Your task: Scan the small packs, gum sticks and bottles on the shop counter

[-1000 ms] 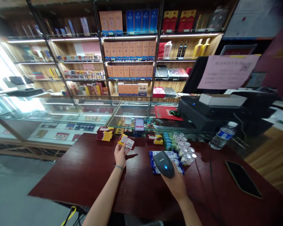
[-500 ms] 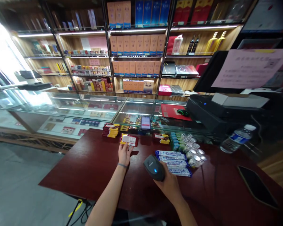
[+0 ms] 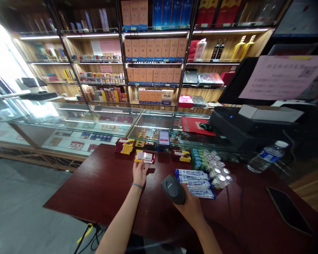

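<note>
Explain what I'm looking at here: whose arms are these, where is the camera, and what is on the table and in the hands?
The camera sits on a person's head, looking forward and down, so both bare arms are theirs. The left hand holds a red and yellow packet at the far side of the dark red table. The right hand grips a black barcode scanner. Nearby lie blue wrapped bars, a stack of red and yellow packets, a water bottle and a black phone.
</note>
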{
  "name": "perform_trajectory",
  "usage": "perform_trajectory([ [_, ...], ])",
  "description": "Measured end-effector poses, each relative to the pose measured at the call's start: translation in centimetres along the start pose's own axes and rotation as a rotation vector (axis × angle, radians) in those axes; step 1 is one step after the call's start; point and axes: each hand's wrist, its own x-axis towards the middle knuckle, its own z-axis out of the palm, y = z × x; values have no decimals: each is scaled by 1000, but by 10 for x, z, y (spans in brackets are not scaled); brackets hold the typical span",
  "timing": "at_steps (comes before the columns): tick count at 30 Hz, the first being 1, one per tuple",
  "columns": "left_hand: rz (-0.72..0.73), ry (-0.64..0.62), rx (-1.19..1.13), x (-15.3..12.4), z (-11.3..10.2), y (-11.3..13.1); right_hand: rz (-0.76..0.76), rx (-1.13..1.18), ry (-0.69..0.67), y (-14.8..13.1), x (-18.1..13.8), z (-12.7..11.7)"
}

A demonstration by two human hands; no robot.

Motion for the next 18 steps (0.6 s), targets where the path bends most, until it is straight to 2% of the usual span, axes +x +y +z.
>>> perform_trajectory([
  [5, 6, 14, -13, -2, 4, 1, 24, -20, -1, 1, 1, -3],
  [8, 80, 107, 21, 4, 12, 13, 56, 19, 34, 2, 2, -7],
  [12, 390, 227, 175, 28, 21, 53, 84, 74, 83, 1, 5, -12],
  [15, 719, 276, 492, 50, 19, 92, 103, 96, 118, 0, 6, -15],
  [16, 825, 268, 607, 57, 16, 105, 111, 102, 129, 1, 6, -15],
  [18, 965, 174, 848, 68, 9, 126, 119, 114, 148, 2, 6, -15],
])
